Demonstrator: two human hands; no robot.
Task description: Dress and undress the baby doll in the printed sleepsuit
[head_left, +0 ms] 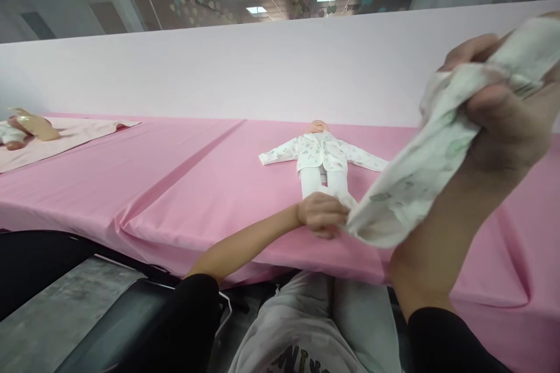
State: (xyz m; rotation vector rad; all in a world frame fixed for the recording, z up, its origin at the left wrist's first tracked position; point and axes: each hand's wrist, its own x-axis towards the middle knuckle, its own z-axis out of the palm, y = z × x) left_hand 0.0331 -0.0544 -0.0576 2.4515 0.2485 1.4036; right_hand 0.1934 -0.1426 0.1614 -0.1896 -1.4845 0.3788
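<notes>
A white baby garment with a faint green and grey print is stretched slantwise between my hands, blurred by motion; its exact kind is not clear. My left hand is closed on its lower end, low over the table near the doll's feet. Raised high at the right, close to the camera, my right hand has its fingers closed around the bunched upper part. Beyond my left hand a baby doll lies on its back, arms spread, in a white printed jacket and white leg coverings.
A pink cloth covers the long table, with raised folds. At the far left, a pale mat bears another doll part-seen and a yellowish object. A white wall stands behind the table. A dark chair is at lower left.
</notes>
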